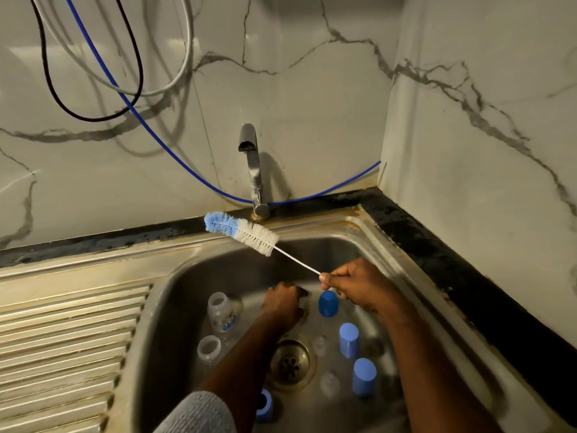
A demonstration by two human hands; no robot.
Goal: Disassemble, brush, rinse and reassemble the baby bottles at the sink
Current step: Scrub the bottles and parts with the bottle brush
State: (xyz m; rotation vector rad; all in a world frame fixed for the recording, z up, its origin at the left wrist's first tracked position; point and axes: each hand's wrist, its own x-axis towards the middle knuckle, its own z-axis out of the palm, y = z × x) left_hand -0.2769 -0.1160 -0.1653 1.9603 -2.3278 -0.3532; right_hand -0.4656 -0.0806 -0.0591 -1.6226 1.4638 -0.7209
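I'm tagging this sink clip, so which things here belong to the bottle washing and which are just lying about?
Part of the job: bottle brush held by the right hand; two clear bottles; blue caps; teats; tap; sink; left hand.

Just lying about: blue hose; black cable; grey cable.

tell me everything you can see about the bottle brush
The bottle brush has a bushy bristle head, light blue at the tip and white nearer the stem, on a thin white twisted-looking wire stem. The right hand grips its lower end, hiding any handle. It is held in the air, slanting up and to the left over the back rim of the sink, its head just below the tap. Nothing else touches it.
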